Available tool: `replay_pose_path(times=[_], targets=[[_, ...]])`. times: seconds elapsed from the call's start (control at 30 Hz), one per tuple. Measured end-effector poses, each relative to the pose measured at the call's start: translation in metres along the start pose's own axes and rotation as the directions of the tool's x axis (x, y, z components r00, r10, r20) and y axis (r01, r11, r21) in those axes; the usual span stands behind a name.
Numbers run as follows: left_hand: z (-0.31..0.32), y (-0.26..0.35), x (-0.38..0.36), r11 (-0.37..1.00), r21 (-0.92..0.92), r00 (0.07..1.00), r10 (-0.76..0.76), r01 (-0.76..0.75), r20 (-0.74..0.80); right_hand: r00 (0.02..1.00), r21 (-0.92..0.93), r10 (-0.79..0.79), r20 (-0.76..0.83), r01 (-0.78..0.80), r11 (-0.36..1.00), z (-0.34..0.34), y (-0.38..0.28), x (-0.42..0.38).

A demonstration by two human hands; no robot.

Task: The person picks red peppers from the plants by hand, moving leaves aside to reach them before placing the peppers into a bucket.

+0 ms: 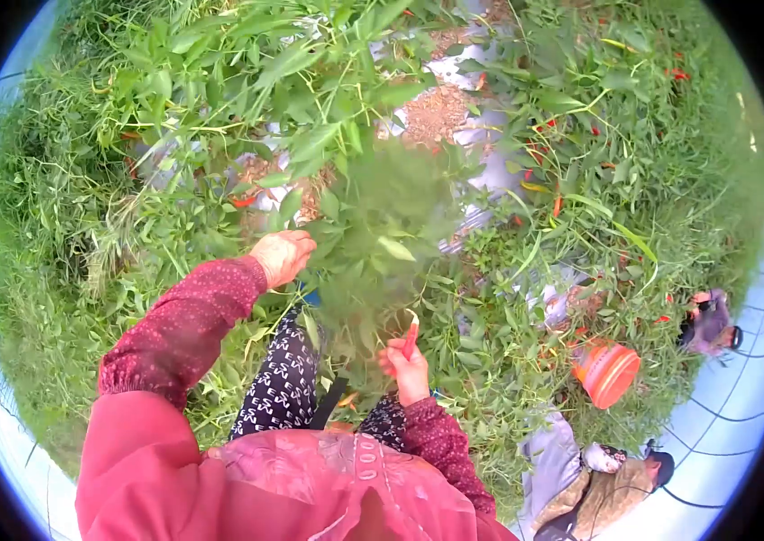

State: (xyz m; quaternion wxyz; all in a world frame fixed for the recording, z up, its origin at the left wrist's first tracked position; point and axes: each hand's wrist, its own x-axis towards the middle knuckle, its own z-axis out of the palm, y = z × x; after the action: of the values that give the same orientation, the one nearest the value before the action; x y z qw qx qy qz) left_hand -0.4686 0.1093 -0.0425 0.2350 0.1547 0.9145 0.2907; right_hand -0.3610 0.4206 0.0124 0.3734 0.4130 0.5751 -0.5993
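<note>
My right hand (406, 368) is closed around a red pepper (411, 337) that points upward, with a pale curved stem at its top. Green foliage (359, 261) hangs between my two hands, partly blurred. Against its left side is my left hand (283, 256), its fingers bent together toward the leaves; what they hold, if anything, is too small to make out. More red peppers hang on the plants, one (244, 202) above my left hand and another (558, 206) to the right.
An orange bucket (610, 374) lies tilted among plants at the right. One person (711, 326) is at the far right, another (603, 491) at the lower right. Pale ground sheeting (490, 171) runs between the rows. A blue-white wall (742, 370) curves along the right edge.
</note>
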Motion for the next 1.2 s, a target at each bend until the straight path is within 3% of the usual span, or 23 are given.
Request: replay_pose_path(times=[0.07, 0.17, 0.27, 0.33, 0.43, 0.53, 0.73, 0.8, 0.87, 0.93, 1.0, 1.07, 1.1, 1.13, 1.17, 1.2], targets=[[-0.035, -0.002, -0.003, 0.997, -0.01, 0.992, -0.072, 0.073, 0.106, 0.999, -0.024, -0.016, -0.035, 0.015, 1.0, 0.01, -0.02, -0.017], [-0.081, -0.031, -0.022, 0.992, -0.044, 0.993, -0.118, 0.119, 0.027, 0.999, -0.078, -0.046, -0.026, 0.044, 0.996, 0.049, -0.058, -0.024], [-0.122, -0.054, -0.042, 0.956, -0.09, 0.958, -0.285, 0.281, -0.033, 0.995, -0.116, -0.084, 0.054, 0.089, 0.989, 0.094, -0.103, -0.031], [-0.132, -0.074, -0.059, 0.939, -0.139, 0.925, -0.337, 0.316, -0.176, 0.971, -0.148, -0.155, 0.184, 0.183, 0.972, 0.126, -0.13, -0.032], [-0.151, -0.077, -0.071, 0.893, -0.136, 0.886, -0.445, 0.429, -0.131, 0.943, -0.148, -0.154, 0.296, 0.205, 0.968, 0.155, -0.161, -0.039], [-0.159, -0.061, -0.062, 0.886, -0.179, 0.893, -0.445, 0.428, -0.07, 0.929, -0.193, -0.121, 0.351, 0.198, 0.961, 0.161, -0.176, -0.036], [-0.134, -0.039, -0.011, 0.911, -0.265, 0.937, -0.344, 0.316, -0.064, 0.949, -0.171, -0.05, 0.312, 0.108, 0.979, 0.133, -0.185, 0.019], [-0.136, -0.024, 0.012, 0.877, -0.322, 0.92, -0.39, 0.356, -0.047, 0.945, -0.174, 0.008, 0.326, 0.051, 0.983, 0.124, -0.193, 0.051], [-0.148, -0.016, 0.038, 0.913, -0.311, 0.955, -0.293, 0.262, -0.054, 0.934, -0.211, 0.076, 0.349, -0.001, 0.978, 0.123, -0.21, 0.085], [-0.154, -0.005, 0.066, 0.839, -0.394, 0.894, -0.439, 0.376, -0.083, 0.928, -0.248, 0.082, 0.362, 0.011, 0.969, 0.114, -0.228, 0.112], [-0.167, -0.002, 0.094, 0.799, -0.32, 0.836, -0.548, 0.51, -0.036, 0.912, -0.265, 0.086, 0.401, 0.026, 0.964, 0.1, -0.249, 0.129], [-0.186, 0.004, 0.125, 0.777, -0.258, 0.77, -0.62, 0.574, -0.153, 0.91, -0.231, 0.027, 0.413, 0.075, 0.97, 0.084, -0.265, 0.145], [-0.174, -0.021, 0.132, 0.688, -0.539, 0.718, -0.666, 0.486, -0.201, 0.908, -0.255, 0.042, 0.418, 0.073, 0.964, 0.075, -0.269, 0.154], [-0.175, -0.036, 0.145, 0.596, -0.588, 0.611, -0.764, 0.547, -0.207, 0.901, -0.246, 0.04, 0.432, 0.075, 0.966, 0.07, -0.27, 0.161], [-0.185, -0.05, 0.164, 0.719, -0.414, 0.635, -0.691, 0.558, -0.345, 0.907, -0.225, 0.023, 0.42, 0.079, 0.971, 0.066, -0.27, 0.17], [-0.171, -0.079, 0.176, 0.6, -0.718, 0.547, -0.754, 0.352, -0.362, 0.914, -0.206, 0.011, 0.406, 0.079, 0.975, 0.064, -0.271, 0.178]])
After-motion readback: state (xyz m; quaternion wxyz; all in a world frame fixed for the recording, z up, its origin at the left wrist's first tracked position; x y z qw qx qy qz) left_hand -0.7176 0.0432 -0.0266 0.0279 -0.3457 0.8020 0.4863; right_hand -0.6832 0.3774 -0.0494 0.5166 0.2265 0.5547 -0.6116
